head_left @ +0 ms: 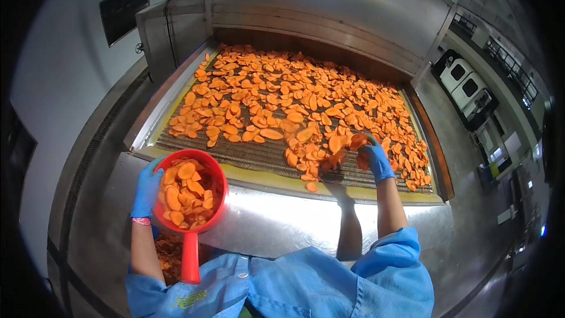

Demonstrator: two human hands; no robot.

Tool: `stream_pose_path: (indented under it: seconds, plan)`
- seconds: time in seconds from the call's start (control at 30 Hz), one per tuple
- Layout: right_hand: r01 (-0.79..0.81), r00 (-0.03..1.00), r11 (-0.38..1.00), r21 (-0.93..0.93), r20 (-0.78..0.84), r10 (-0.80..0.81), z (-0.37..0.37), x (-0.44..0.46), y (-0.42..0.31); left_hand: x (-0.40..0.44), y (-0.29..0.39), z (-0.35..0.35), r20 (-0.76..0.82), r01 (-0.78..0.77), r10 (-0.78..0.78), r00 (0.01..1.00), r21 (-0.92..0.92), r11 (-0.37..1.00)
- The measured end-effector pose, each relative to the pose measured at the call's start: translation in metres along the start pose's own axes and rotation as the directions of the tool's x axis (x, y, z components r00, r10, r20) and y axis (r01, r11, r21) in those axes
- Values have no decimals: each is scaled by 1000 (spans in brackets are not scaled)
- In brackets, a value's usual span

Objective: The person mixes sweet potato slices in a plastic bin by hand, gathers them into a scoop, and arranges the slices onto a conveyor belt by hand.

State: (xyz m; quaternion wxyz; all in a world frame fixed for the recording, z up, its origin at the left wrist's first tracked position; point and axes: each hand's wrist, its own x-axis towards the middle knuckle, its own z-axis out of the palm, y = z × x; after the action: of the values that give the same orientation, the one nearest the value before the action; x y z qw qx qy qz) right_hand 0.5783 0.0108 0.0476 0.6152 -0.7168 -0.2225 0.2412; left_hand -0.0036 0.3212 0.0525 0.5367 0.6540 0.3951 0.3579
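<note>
My left hand [145,191], in a blue glove, is closed on the rim and side of a red plastic scoop [222,191]. Thin orange vegetable slices [188,188], like carrot or sweet potato, fill the scoop, whose handle points towards my body. On a wide mesh conveyor belt [229,154], many such slices lie scattered, loosely overlapping. Over the belt's near right part is my right hand [375,162], also gloved in blue, among slices [335,143]. Its fingers are partly hidden and blurred, so their grip is unclear.
A smooth metal ledge [265,212] runs along the belt's near edge. Behind the belt stands a large steel housing [323,0]. More orange pieces [169,256] sit low by my left side. White machinery [468,85] stands across the floor at right.
</note>
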Motion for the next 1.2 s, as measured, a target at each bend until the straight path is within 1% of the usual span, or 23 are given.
stream_pose_path:
  seconds: [0.1, 0.17, 0.23, 0.27, 0.3, 0.37, 0.4, 0.5, 0.53, 0.57, 0.6, 0.63, 0.67, 0.7, 0.77, 0.83, 0.9, 0.97, 1.0, 1.03, 1.1, 1.13, 1.2]
  plan:
    - [-75, 997, 994, 84, -4, 76, -22, -14, -12, 3, -3, -4, 33, -50, 47, 998, 73, 996]
    - [-127, 992, 968, 214, 51, 119, -36, -13, -4, 2, -1, -3, 45, -40, 38, 998, 41, 998]
    - [-54, 998, 990, 130, 49, 48, -38, -23, -13, 1, 1, -2, 29, -19, 19, 999, -4, 1000]
    - [-79, 994, 996, 44, 74, 76, -36, -31, -22, 2, -2, -5, 35, -37, 35, 999, 46, 998]
    - [-82, 994, 996, 47, 69, 79, -38, -26, -14, 2, 0, -3, 41, -37, 35, 999, 48, 998]
    - [79, 976, 993, 90, -210, -59, -38, -12, 7, -1, 6, -1, 36, -42, 40, 999, 42, 998]
    - [93, 977, 995, -32, -191, -97, -39, -23, 1, 0, 4, -2, 39, -43, 41, 998, 44, 998]
    - [107, 958, 983, -151, -248, -143, -52, -3, 34, 3, -2, -6, 44, -50, 47, 998, 57, 997]
    - [-103, 957, 913, -394, -290, -17, -50, -17, 19, 3, -2, -6, 48, -46, 44, 998, 53, 997]
    - [-101, 957, 913, -396, -288, -19, -55, -14, 33, 3, -2, -6, 52, -43, 40, 998, 51, 998]
    - [51, 957, 802, -595, -200, -209, -63, -9, 57, 2, -2, -5, 48, -44, 42, 998, 49, 998]
    - [195, 925, 631, -751, -73, -372, -58, -11, 57, 2, -2, -5, 38, -42, 40, 998, 40, 998]
    - [12, 989, 633, -774, -83, -121, -58, -10, 53, 1, -2, -5, 28, -38, 37, 999, 33, 999]
    - [15, 989, 635, -772, -80, -120, -43, -16, 41, 1, -3, -6, 25, -38, 38, 999, 37, 999]
    - [114, 983, 476, -872, 30, -181, -2, -27, 25, 4, -7, -8, 34, -24, 23, 999, 22, 999]
    - [372, 928, 648, -665, 242, -284, 38, -25, 34, 7, -12, -11, 38, -61, 58, 998, 86, 994]
    - [341, 934, 488, -803, 230, -275, 84, -29, 31, 9, -15, -12, 42, -98, 92, 995, 147, 984]
    - [273, 961, 474, -837, 256, -101, 118, -29, 22, 8, -14, -11, 45, -98, 94, 995, 92, 991]
    - [265, 963, 383, -885, 227, -142, 133, -18, 36, 5, -11, -9, 34, -99, 96, 995, 90, 991]
    - [256, 966, 521, -814, 227, -120, 144, -5, 40, 2, -6, -6, 40, -85, 82, 996, 61, 995]
    - [399, 917, 540, -741, 318, -241, 160, -5, 41, 0, -3, -4, 24, -65, 64, 998, 29, 997]
    - [416, 909, 533, -737, 339, -242, 168, -2, 38, 1, -5, -4, 23, -67, 66, 998, 31, 997]
    - [420, 907, 716, -558, 285, -310, 185, 3, 33, -2, 0, 0, 28, -67, 67, 997, 14, 998]
